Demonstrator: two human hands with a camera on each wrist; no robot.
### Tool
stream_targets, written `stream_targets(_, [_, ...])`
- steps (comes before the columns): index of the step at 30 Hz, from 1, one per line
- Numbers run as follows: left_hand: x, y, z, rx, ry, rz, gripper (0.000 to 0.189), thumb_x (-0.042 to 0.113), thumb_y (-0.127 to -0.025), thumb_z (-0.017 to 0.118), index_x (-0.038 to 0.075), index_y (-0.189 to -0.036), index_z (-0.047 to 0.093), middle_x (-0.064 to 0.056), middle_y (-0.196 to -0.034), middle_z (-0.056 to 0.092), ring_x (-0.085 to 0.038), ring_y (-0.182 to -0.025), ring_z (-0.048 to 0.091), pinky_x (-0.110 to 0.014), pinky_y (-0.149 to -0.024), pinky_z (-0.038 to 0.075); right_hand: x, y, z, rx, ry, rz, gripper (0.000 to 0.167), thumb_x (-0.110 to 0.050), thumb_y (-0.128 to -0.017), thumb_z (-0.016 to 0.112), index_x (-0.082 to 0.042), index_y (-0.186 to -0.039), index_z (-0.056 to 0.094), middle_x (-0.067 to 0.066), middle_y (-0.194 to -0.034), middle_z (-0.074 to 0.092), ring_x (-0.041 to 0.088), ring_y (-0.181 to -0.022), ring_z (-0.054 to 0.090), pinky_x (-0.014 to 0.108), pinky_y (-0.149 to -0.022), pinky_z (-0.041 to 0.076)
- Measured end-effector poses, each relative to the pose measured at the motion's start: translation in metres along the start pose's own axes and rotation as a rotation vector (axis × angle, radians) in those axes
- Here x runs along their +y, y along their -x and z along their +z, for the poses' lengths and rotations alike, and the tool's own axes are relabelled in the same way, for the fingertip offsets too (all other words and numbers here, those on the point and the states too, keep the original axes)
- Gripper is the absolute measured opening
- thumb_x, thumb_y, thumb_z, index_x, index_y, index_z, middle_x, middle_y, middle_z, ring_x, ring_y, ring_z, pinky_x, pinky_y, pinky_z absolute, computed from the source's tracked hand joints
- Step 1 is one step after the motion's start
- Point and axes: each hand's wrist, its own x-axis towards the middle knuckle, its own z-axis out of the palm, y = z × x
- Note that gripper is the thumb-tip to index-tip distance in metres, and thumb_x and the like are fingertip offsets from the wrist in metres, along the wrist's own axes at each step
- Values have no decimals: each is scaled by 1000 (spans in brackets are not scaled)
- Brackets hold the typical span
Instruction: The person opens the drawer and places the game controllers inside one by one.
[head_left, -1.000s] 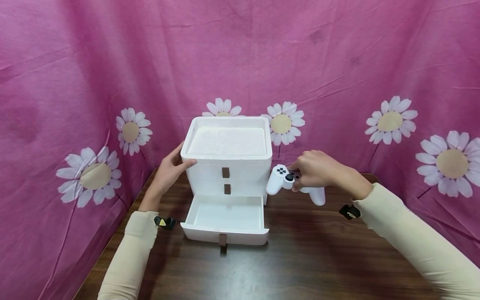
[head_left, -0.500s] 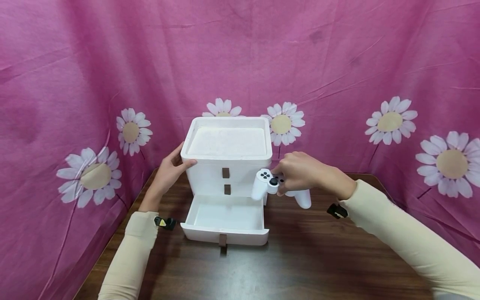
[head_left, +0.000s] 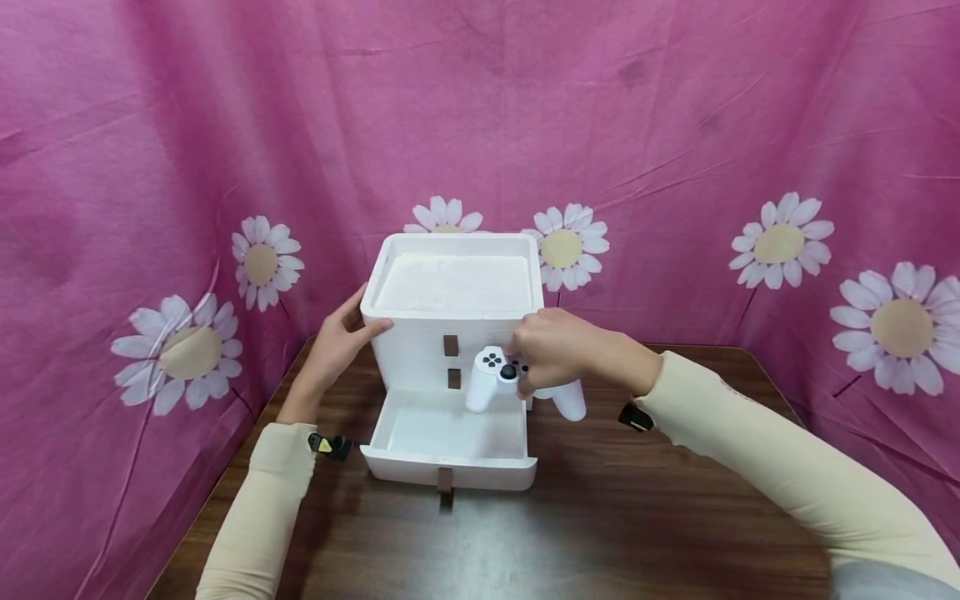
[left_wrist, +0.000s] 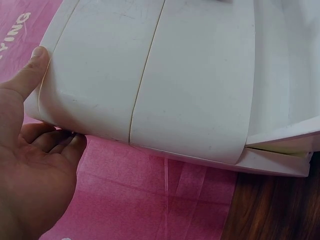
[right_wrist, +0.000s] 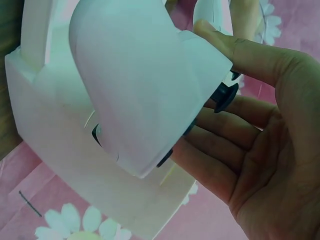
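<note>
My right hand [head_left: 562, 348] holds a white game controller [head_left: 482, 390] by its middle, over the right side of the pulled-out bottom drawer [head_left: 491, 477]. In the right wrist view, thumb and fingers pinch the controller [right_wrist: 130, 75] on opposite faces, its black stick and buttons facing the palm. The drawer belongs to a white drawer unit [head_left: 411, 354] with brown pull tabs. My left hand [head_left: 335, 348] grips the unit's upper left corner. In the left wrist view, the left thumb lies on the unit's front [left_wrist: 195, 80] while the fingers bend against its side.
The unit stands on a dark brown wooden table [head_left: 637, 500]. A shallow recessed tray top [head_left: 453, 283] caps it. Behind and on both sides hangs a pink cloth [head_left: 660, 150] with white daisies, close to the table's edges.
My right hand has carried the controller left and slightly down, from beside the unit to over the drawer's right side. My left hand and the drawer unit have stayed put.
</note>
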Motion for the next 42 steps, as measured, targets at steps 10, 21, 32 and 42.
stream_targets(10, [0, 0, 0, 0, 8, 4, 83, 32, -100, 78, 34, -168, 32, 2, -174, 35, -25, -152, 45, -45, -120, 45, -19, -28, 4, -34, 21, -44, 28, -38, -73, 94, -17, -77, 76, -9, -65, 66, 10, -62, 56, 29, -57, 48])
stream_targets(21, [1, -1, 1, 12, -1, 6, 82, 32, -100, 78, 34, -168, 32, 1, -173, 36, -25, -152, 45, -45, -120, 45, -35, -54, 28, -73, 13, -63, 28, -39, -75, 94, -16, -81, 79, -8, -68, 65, 12, -65, 54, 30, -59, 48])
stream_targets(32, [1, 1, 1, 16, 5, -4, 82, 30, -100, 78, 32, -168, 33, 0, -173, 36, -26, -152, 46, -49, -120, 44, -41, -76, 53, -158, -31, -7, 25, -34, -77, 94, -16, -84, 78, -7, -70, 64, 11, -64, 52, 26, -59, 44])
stream_targets(42, [0, 0, 1, 12, -4, -11, 82, 33, -100, 78, 34, -168, 33, 1, -173, 35, -27, -152, 45, -52, -122, 43, -44, -86, 76, -191, -93, 21, 25, -30, -77, 95, -15, -80, 76, -8, -71, 62, 10, -65, 51, 24, -59, 43])
